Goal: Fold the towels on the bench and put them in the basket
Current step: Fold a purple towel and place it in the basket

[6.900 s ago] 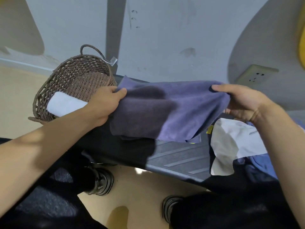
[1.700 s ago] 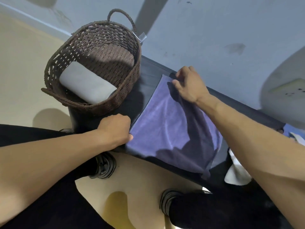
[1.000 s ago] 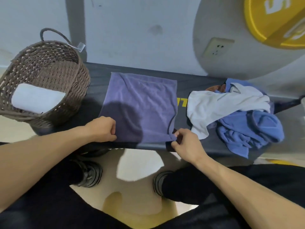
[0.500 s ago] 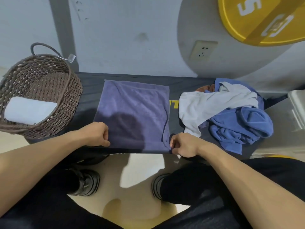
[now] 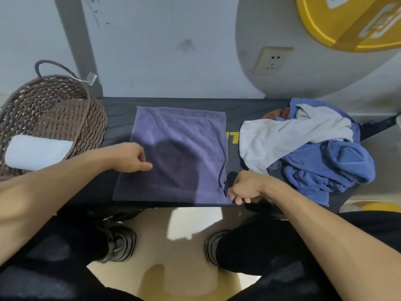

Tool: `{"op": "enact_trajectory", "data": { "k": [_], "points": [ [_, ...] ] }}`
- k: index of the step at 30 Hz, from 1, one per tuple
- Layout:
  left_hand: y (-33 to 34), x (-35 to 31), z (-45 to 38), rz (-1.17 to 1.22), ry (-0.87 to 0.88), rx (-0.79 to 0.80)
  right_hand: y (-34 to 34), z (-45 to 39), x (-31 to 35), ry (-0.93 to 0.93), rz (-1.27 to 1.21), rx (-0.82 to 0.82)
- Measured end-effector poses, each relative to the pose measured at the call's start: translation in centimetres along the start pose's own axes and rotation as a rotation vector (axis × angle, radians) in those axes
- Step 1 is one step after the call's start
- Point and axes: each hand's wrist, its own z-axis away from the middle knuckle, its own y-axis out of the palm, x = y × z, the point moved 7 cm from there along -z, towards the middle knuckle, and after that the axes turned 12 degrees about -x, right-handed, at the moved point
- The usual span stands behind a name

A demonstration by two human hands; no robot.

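Observation:
A purple towel (image 5: 180, 148), folded once, lies flat on the black bench (image 5: 117, 118). My left hand (image 5: 130, 158) rests on its left edge about halfway up, fingers curled, one finger pressing the cloth. My right hand (image 5: 244, 189) pinches the towel's near right corner at the bench's front edge. A brown woven basket (image 5: 56, 107) stands at the bench's left end and holds a folded white towel (image 5: 36, 152). To the right lies a heap of unfolded towels: a white one (image 5: 282, 133) over blue ones (image 5: 325, 170).
A grey wall with a socket (image 5: 272, 61) runs behind the bench. A yellow round sign (image 5: 351, 20) hangs at the upper right. My legs and shoes (image 5: 117, 244) are on the beige floor in front of the bench.
My left hand has slid from the towel's near left corner up along its left edge. My right hand stays at the near right corner. The view has shifted slightly.

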Motion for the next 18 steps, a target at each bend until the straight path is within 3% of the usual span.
{"op": "enact_trajectory", "data": {
  "k": [3,5,11,14,18],
  "points": [
    [-3.9,-4.8,-3.0,0.142,0.157,-0.406,-0.3,-0.7,0.3,-0.014,-0.060,0.028],
    [-5.1,-9.4,-5.3,0.260,0.234,-0.487,-0.2,-1.1,0.6,-0.045,-0.047,0.005],
    [-3.6,-20.3,-11.8,0.089,0.407,-0.307,0.4,-1.5,1.5,-0.194,0.100,-0.207],
    [-3.4,-21.4,-13.2,0.070,0.384,-0.329,0.0,-1.5,1.3,-0.196,0.162,-0.181],
    [-4.4,-20.6,-14.1,0.057,0.317,-0.279,-0.5,-1.1,0.4,-0.173,0.016,-0.100]
  ]
}}
